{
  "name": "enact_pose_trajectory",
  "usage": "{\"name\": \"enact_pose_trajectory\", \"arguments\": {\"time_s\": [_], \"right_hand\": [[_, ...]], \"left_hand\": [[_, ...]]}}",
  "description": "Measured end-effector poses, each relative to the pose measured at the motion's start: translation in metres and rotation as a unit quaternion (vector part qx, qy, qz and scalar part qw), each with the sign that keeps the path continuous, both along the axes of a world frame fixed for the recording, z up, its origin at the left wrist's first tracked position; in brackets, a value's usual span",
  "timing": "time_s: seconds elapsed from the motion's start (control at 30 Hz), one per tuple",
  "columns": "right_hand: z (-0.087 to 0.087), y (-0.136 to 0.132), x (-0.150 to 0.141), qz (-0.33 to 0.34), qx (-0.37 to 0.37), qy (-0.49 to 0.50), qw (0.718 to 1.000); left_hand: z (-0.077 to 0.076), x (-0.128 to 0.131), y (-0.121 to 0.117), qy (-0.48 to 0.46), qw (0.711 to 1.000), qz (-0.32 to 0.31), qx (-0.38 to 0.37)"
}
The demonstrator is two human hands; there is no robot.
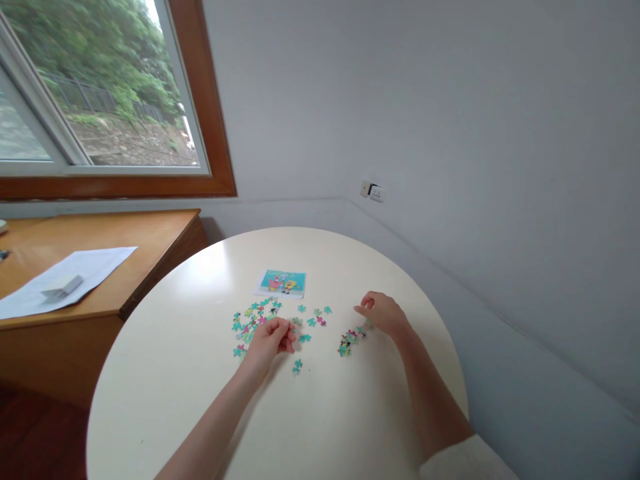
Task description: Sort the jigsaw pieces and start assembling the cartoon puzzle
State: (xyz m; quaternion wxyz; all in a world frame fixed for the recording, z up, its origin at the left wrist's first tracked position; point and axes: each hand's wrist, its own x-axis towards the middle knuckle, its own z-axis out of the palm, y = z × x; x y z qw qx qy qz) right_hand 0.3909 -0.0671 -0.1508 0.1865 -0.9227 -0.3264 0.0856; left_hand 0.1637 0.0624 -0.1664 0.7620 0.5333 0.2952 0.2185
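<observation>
Loose jigsaw puzzle pieces (249, 327), mostly turquoise with pink and yellow bits, lie spread on the round table. My left hand (270, 341) is over the right side of this spread, thumb and fingers pinched together; what they hold, if anything, is hidden. One puzzle piece (297, 321) shows right by its fingertips. To the right is a small cluster of pieces (349, 341), some overlapping. My right hand (385, 315) hovers just above and right of that cluster, thumb and fingers loosely curled and apart, with nothing visible between them. Behind the pieces lies a cartoon picture card (283, 283).
Between my hands are several separate pieces (320, 321), and a single piece (297, 366) lies nearer me. The cream round table (350, 427) stands close to the wall. At left, a wooden desk (145, 240) bears white paper (107, 263) under a window.
</observation>
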Motion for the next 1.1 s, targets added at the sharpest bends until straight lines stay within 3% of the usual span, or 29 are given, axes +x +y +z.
{"name": "enact_pose_trajectory", "arguments": {"time_s": [0.23,0.47,0.83,1.1], "right_hand": [[-0.012,-0.005,0.008,0.120,-0.030,0.037,0.992],[-0.017,0.010,-0.006,0.136,0.004,0.021,0.990],[-0.017,0.014,-0.004,0.102,0.085,-0.001,0.991],[-0.017,0.026,-0.030,0.192,0.167,0.046,0.966]], "left_hand": [[0.001,-0.001,0.000,-0.002,1.000,0.003,-0.001],[0.001,0.000,0.000,0.002,1.000,0.002,-0.003],[0.003,-0.001,0.000,0.003,1.000,-0.001,0.001],[0.000,0.000,0.000,0.005,1.000,0.005,0.002]]}}
